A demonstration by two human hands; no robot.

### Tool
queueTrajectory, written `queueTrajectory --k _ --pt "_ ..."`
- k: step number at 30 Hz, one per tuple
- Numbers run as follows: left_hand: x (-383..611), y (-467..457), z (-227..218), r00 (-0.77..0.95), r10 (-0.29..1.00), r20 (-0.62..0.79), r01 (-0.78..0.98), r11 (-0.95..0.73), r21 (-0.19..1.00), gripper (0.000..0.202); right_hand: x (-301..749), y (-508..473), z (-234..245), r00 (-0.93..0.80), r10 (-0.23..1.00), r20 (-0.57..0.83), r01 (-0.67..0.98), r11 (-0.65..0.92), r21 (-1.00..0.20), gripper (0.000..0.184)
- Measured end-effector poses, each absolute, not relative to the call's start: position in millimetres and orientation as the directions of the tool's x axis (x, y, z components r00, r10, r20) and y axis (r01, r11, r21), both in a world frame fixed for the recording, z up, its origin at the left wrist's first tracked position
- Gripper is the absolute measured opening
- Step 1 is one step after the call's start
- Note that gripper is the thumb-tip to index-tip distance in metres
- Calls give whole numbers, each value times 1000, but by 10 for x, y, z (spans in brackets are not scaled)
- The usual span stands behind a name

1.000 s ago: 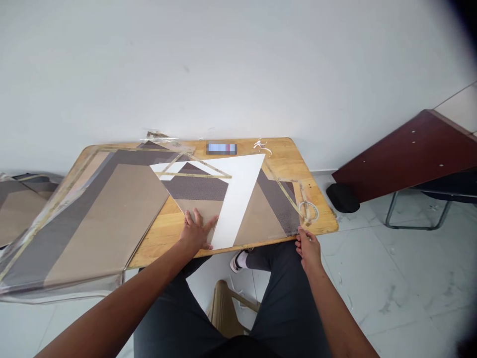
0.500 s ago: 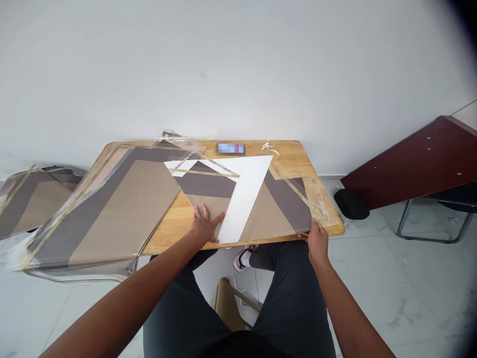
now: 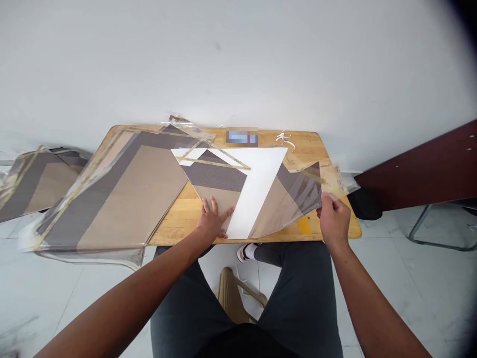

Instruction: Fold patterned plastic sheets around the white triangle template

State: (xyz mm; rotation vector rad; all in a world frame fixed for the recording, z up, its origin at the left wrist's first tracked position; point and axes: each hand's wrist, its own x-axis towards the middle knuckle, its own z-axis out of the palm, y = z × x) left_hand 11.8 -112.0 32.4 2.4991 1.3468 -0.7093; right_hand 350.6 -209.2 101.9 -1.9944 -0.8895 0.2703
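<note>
On the wooden table lies a folded patterned sheet (image 3: 219,176), beige and dark grey with a gold line, beside a broad white band (image 3: 257,199). My left hand (image 3: 214,219) rests on its beige part near the front edge, fingers spread. At the right, my right hand (image 3: 334,219) pinches the corner of a glossy flap (image 3: 278,209) of beige, grey and clear film, raised off the table. Whether the flap and the folded part are one piece, I cannot tell. A stack of similar sheets in clear film (image 3: 119,199) lies to the left, overhanging the table's front.
The wooden table (image 3: 179,219) stands against a white wall. At its back are a blurred-out flat object (image 3: 242,137) and white scraps (image 3: 285,139). More sheets (image 3: 44,179) lie far left. A dark red panel (image 3: 425,174) and a metal-legged chair (image 3: 421,233) are at right.
My right hand has moved up and right, lifting the flap's corner off the table and baring a yellow patch beneath. My left hand stays on the sheet. The whole view has shifted slightly.
</note>
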Motion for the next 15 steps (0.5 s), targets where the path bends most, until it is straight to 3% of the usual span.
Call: queueTrajectory --k 4,8,15 --pt "122 -1138 320 468 727 -503 839 -543 -5 128 3087 -1363 1321 566 800 200 540 -176 -823 43" --pt "122 -1156 269 470 731 -494 847 -532 19 130 2470 -589 1369 273 928 252 743 -38 -668 41" --pt "137 -1171 265 466 714 -522 841 -541 10 132 1671 166 913 -18 999 49 929 34 -369 37"
